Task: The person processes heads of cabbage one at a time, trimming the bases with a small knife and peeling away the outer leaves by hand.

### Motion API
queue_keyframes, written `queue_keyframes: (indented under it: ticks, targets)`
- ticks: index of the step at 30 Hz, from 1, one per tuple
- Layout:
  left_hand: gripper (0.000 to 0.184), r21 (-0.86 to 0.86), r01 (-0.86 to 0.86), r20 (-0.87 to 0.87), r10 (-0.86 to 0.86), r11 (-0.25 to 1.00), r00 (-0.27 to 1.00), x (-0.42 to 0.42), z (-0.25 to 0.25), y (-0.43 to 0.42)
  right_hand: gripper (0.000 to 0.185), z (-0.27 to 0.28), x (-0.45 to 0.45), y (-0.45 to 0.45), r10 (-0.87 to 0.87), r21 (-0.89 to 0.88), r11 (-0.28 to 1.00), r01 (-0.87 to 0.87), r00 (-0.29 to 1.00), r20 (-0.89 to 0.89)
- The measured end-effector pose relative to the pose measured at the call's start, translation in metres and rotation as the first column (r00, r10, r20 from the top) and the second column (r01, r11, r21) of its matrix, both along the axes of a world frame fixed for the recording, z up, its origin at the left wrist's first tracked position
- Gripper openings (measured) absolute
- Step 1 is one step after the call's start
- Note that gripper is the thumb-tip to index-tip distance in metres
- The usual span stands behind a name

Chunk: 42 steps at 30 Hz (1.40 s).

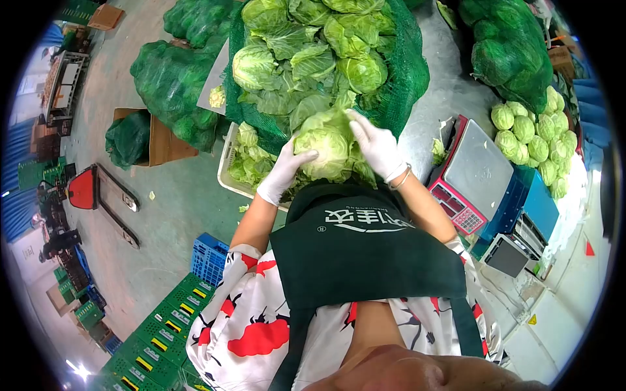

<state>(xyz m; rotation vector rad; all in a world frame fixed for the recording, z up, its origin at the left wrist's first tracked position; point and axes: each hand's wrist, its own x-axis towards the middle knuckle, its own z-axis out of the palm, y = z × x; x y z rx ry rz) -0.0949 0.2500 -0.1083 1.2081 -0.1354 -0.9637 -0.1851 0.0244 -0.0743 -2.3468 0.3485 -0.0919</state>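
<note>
Close to the apron, a pale green cabbage [323,151] is held between my two white-gloved hands. My left hand [285,166] grips its left side, thumb resting on top. On the upper right, my right hand [377,144] has its fingers on the outer leaves, some of which stand up and away from the head. Just beyond, a large green mesh sack [409,72] lies open, full of leafy cabbages [255,67]. Under the sack's left edge, a white basket [225,171] holds loose leaves [250,163].
A red-rimmed scale [479,168] stands at the right, near a pile of trimmed cabbages [536,138] and a full mesh sack [512,58]. Further left are more sacks [176,81], a cardboard box [168,144], a red pallet jack [83,189] and green crates [153,339].
</note>
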Motion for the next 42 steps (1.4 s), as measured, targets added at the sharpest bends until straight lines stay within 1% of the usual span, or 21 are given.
queue_keyframes:
  ticks: [3,5,8,9,11,13,15,17,18,20,21,23,25,27,28,30,32,35,38,39,42]
  targets:
    - [0.067,-0.063,-0.084,-0.126,0.075,0.995,0.989,-0.002,-0.011,0.014,0.042,-0.018,0.005,-0.027,-0.159,0.440,0.879,0.184,0.983,-0.092]
    - [0.073,-0.205,-0.142,-0.195,0.102,0.968,0.975,-0.002,-0.008,0.015,0.045,-0.026,0.003,-0.037,-0.196,0.678,0.656,0.332,0.942,-0.272]
    - [0.086,-0.259,-0.189,-0.230,0.129,0.947,0.964,-0.003,0.001,0.018,0.044,-0.053,0.004,-0.035,-0.240,0.595,0.688,0.416,0.904,-0.355]
    - [0.088,-0.276,-0.185,-0.236,0.120,0.943,0.964,-0.002,0.003,0.019,0.048,-0.053,0.006,-0.037,-0.273,0.630,0.608,0.483,0.872,-0.405]
    - [0.091,-0.292,-0.155,-0.203,0.097,0.944,0.974,0.002,0.008,0.020,0.056,-0.052,0.004,-0.034,-0.323,0.595,0.650,0.473,0.880,-0.348]
    - [0.095,-0.276,-0.104,-0.138,0.068,0.955,0.988,0.003,0.029,0.019,0.081,-0.025,0.002,-0.023,-0.289,0.562,0.712,0.422,0.904,-0.314]
    - [0.096,-0.158,-0.058,-0.017,0.056,0.986,0.998,0.004,0.032,0.014,0.080,0.013,0.006,-0.003,-0.190,0.782,0.504,0.367,0.930,-0.314]
    - [0.104,-0.118,0.009,0.100,0.003,0.993,0.995,0.010,0.034,0.003,0.062,0.013,0.010,-0.011,0.137,0.915,0.246,0.320,0.923,-0.360]
    - [0.107,-0.130,0.004,0.176,0.019,0.991,0.984,0.008,0.037,-0.002,0.045,0.023,0.011,-0.002,0.158,0.905,0.156,0.396,0.894,-0.419]
    - [0.113,-0.160,-0.009,0.325,0.061,0.987,0.944,0.006,0.046,-0.011,0.039,0.005,0.006,-0.005,0.118,0.891,0.028,0.452,0.884,-0.452]
    - [0.114,-0.177,-0.067,0.381,0.131,0.982,0.915,0.006,0.051,-0.013,0.039,0.001,0.005,-0.007,0.090,0.922,0.051,0.384,0.918,-0.387]
    - [0.096,-0.086,-0.067,0.170,0.081,0.994,0.982,-0.001,0.051,-0.005,0.042,-0.004,-0.002,-0.006,0.034,0.964,0.092,0.248,0.967,-0.252]
    - [0.080,0.002,-0.039,-0.049,0.039,0.999,0.998,-0.005,0.052,0.001,0.057,0.015,-0.003,-0.002,-0.023,0.942,0.298,0.156,0.987,-0.156]
    - [0.075,-0.250,0.030,-0.227,-0.088,0.968,0.970,-0.016,0.053,-0.002,0.087,0.036,-0.001,0.010,-0.084,0.882,0.468,0.046,0.996,-0.007]
    - [0.073,-0.372,0.044,-0.301,-0.165,0.927,0.939,-0.021,0.054,-0.006,0.087,0.033,0.000,0.016,-0.066,0.841,0.540,-0.028,0.995,0.076]
    - [0.071,-0.353,-0.062,-0.315,-0.056,0.934,0.948,-0.025,0.054,-0.011,0.088,0.024,-0.001,0.025,-0.009,0.723,0.671,-0.166,0.973,0.232]
    - [0.067,-0.357,-0.158,-0.335,0.032,0.921,0.942,-0.023,0.048,-0.012,0.077,0.023,-0.002,0.025,0.010,0.764,0.637,-0.103,0.992,0.125]
    - [0.084,-0.137,-0.107,-0.038,0.103,0.985,0.994,-0.014,0.038,-0.010,0.051,0.029,-0.009,0.007,0.030,0.779,0.616,0.120,0.984,-0.175]
    - [0.106,0.218,-0.184,0.551,0.035,0.958,0.834,-0.008,0.044,-0.011,0.041,0.009,-0.009,-0.002,-0.172,0.723,0.668,0.173,0.982,-0.077]
    - [0.119,0.272,-0.245,0.618,0.027,0.930,0.786,-0.005,0.043,-0.013,0.042,0.011,-0.009,-0.002,-0.142,0.649,0.748,0.140,0.989,-0.050]
    - [0.112,0.401,-0.346,0.751,-0.087,0.848,0.655,-0.007,0.051,-0.016,0.045,0.022,-0.014,0.006,-0.059,0.403,0.914,0.044,0.998,0.026]
